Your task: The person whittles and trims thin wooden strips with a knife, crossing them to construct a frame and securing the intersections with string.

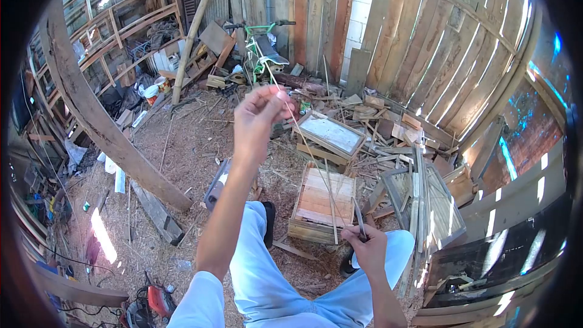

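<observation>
Raised near the middle of the view, my left hand (262,112) pinches a long thin strip (306,146) between thumb and fingers. The strip slants from above that hand down to the right, toward my right hand (366,244). Closed in front of my right knee, my right hand holds a knife (359,217) with its narrow blade pointing up. The strip's lower end passes close to the right fingers; whether they touch it is unclear. Behind that hand, a wooden crate (322,197) stands on the ground between my legs and the wood pile.
A framed panel (331,132) lies beyond the crate, beside scattered wood scraps (388,127). A wooden post (115,127) leans at left. A green bicycle (261,48) stands at the back. A red power tool (160,301) lies at lower left. Slatted frames (425,197) lie at right.
</observation>
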`<state>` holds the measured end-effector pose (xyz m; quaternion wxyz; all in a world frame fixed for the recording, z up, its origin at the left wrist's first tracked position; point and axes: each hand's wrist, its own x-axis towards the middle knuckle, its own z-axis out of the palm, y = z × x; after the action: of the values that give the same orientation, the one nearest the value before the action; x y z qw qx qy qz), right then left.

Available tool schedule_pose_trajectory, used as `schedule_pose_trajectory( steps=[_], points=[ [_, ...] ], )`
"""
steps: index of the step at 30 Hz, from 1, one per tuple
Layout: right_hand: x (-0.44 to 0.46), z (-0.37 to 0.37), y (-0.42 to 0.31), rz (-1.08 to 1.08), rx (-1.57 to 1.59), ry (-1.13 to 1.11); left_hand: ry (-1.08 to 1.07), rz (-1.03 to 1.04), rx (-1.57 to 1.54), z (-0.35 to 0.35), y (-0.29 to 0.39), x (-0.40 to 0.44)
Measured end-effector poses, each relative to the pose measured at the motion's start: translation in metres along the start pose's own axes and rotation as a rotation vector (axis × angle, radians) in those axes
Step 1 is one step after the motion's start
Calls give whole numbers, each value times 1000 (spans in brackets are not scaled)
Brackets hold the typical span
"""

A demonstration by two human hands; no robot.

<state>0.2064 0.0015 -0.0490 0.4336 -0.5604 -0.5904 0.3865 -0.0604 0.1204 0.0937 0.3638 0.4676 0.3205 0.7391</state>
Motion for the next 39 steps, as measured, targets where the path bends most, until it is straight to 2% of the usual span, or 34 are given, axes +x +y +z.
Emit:
schedule_pose_trajectory(
  steps=[2,6,10,14,16,18,20,21,23,24,26,29,32,36,39],
  points=[
    [-1,6,-6,11,-4,0,-33,-12,-23,5,-13,-16],
    [0,10,-22,24,14,21,-104,-215,-49,27,-40,-65],
    [5,9,-31,-85,32,53,-137,-216,-68,36,-64,-80],
    [21,-10,-47,-22,212,79,-151,-222,11,34,-63,-75],
    [32,-17,-55,-238,30,59,-235,-302,-23,39,-54,-80],
    [39,-27,-68,-243,32,27,-240,-314,-19,45,-51,-86],
    [46,-33,-85,-127,261,-137,-234,-322,-12,49,-48,-90],
    [49,-34,-85,-126,262,-134,-254,-344,-11,49,-45,-91],
    [55,-34,-84,-88,478,-190,-271,-365,-6,49,-39,-95],
    [56,-34,-82,-91,479,-190,-292,-388,18,50,-36,-97],
    [56,-36,-78,-249,280,-160,-316,-411,41,51,-32,-101],
    [43,-35,-96,-195,387,-32,-340,-439,56,54,-26,-105],
    [36,-39,-100,-203,225,-22,-368,-451,72,56,-23,-106],
    [39,-43,-90,-244,268,-26,-385,-443,106,61,-19,-112],
    [38,-49,-91,-188,266,-112,-406,-406,88,61,-17,-116]
  ],
)
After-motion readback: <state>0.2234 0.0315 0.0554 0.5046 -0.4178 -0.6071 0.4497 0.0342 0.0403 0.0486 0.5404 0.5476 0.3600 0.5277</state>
